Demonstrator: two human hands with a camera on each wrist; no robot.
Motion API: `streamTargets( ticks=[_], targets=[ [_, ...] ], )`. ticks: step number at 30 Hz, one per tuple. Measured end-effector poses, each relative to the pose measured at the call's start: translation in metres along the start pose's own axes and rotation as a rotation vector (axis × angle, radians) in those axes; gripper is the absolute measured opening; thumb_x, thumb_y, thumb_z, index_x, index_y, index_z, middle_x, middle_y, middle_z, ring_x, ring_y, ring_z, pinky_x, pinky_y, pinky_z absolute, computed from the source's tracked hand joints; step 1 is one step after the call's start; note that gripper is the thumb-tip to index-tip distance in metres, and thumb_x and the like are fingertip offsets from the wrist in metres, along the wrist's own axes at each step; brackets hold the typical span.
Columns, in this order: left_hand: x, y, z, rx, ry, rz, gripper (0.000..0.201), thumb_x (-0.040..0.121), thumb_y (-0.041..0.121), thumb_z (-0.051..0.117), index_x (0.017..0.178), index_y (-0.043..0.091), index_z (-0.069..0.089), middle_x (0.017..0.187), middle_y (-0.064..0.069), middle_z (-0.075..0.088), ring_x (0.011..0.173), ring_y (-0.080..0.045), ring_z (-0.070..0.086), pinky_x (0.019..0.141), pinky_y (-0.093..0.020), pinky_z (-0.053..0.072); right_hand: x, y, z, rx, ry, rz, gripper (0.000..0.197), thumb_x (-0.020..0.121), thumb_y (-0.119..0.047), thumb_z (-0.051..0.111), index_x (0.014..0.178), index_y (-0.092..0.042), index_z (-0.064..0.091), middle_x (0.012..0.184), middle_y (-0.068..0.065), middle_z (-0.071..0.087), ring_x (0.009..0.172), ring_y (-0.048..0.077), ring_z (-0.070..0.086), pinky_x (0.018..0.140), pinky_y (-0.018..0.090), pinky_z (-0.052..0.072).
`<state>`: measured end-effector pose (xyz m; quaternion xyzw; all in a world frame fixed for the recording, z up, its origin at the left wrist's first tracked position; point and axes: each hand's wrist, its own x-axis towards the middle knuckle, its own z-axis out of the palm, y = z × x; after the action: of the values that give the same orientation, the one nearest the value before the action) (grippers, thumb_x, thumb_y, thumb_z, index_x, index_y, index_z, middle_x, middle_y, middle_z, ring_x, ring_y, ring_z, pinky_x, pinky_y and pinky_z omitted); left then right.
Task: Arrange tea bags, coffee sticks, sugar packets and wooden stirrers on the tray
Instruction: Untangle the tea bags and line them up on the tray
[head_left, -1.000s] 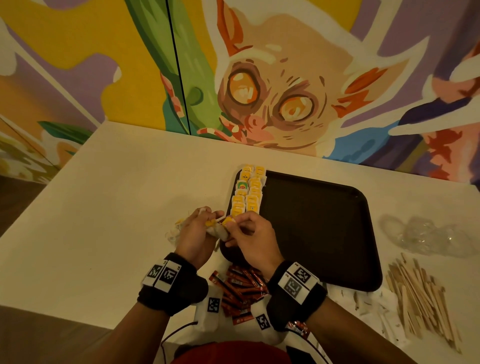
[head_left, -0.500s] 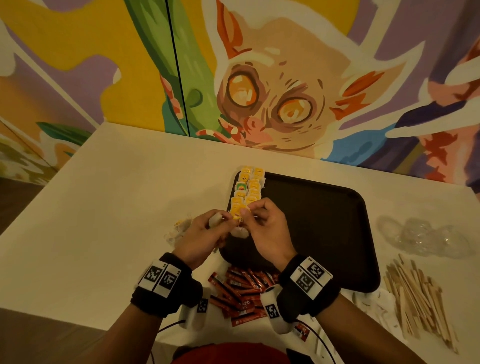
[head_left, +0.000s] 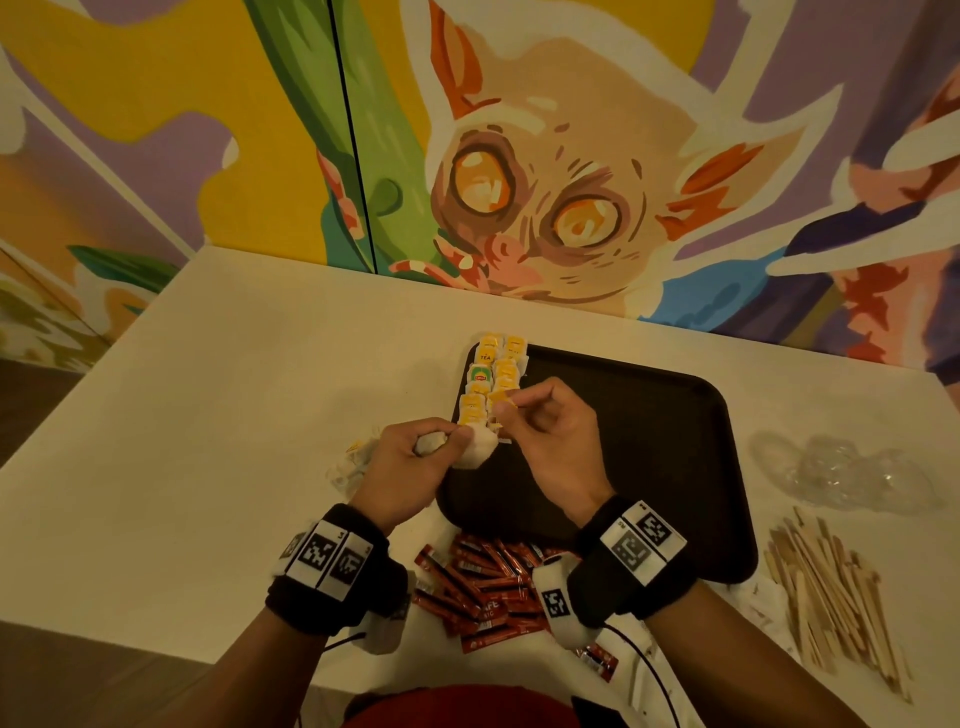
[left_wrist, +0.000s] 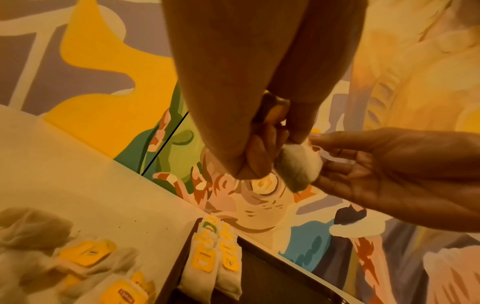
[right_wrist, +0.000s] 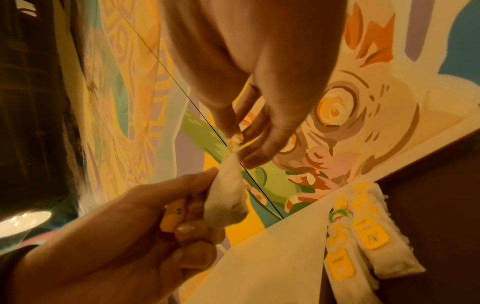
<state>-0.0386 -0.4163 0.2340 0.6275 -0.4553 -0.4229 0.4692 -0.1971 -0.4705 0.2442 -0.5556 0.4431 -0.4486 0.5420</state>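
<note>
A black tray (head_left: 649, 457) lies on the white table, with two rows of yellow-tagged tea bags (head_left: 493, 379) along its left edge. Over that edge my left hand (head_left: 447, 441) grips a white tea bag (head_left: 475, 452) and a second one inside its fist. My right hand (head_left: 506, 408) pinches the top of the hanging tea bag (right_wrist: 228, 199) by its tag. In the left wrist view the bag (left_wrist: 298, 166) hangs between both hands. Red coffee sticks (head_left: 478, 587) lie near me, wooden stirrers (head_left: 831, 592) at the right, and white sugar packets (head_left: 761, 608) beside them.
More loose tea bags (head_left: 353, 462) lie on the table left of my left hand. Crumpled clear plastic (head_left: 841, 473) sits right of the tray. A painted wall stands behind the table. Most of the tray's dark surface is bare.
Both hands have moved away from me, from the tray's near left corner up to the near end of the tea bag rows. The right hand now pinches the bag's top.
</note>
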Motion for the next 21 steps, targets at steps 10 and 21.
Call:
streamTargets(
  ticks=[10, 21],
  targets=[
    [0.002, 0.015, 0.007, -0.222, 0.108, -0.124, 0.023, 0.091, 0.024, 0.063, 0.073, 0.012, 0.071, 0.046, 0.012, 0.046, 0.044, -0.005, 0.041, 0.050, -0.023, 0.037, -0.008, -0.003, 0.001, -0.087, -0.016, -0.212, 0.016, 0.078, 0.002, 0.078, 0.081, -0.011, 0.068, 0.093, 0.004, 0.069, 0.092, 0.018, 0.070, 0.084, 0.035, 0.059],
    [-0.003, 0.023, 0.007, -0.271, 0.019, -0.039, 0.025, 0.081, 0.038, 0.066, 0.081, 0.016, 0.076, 0.053, 0.011, 0.054, 0.049, -0.005, 0.042, 0.051, -0.022, 0.039, -0.011, 0.010, -0.002, -0.445, 0.002, -0.569, 0.012, 0.078, 0.001, 0.078, 0.088, -0.005, 0.077, 0.102, 0.006, 0.068, 0.097, 0.007, 0.065, 0.089, 0.016, 0.052]
  ],
)
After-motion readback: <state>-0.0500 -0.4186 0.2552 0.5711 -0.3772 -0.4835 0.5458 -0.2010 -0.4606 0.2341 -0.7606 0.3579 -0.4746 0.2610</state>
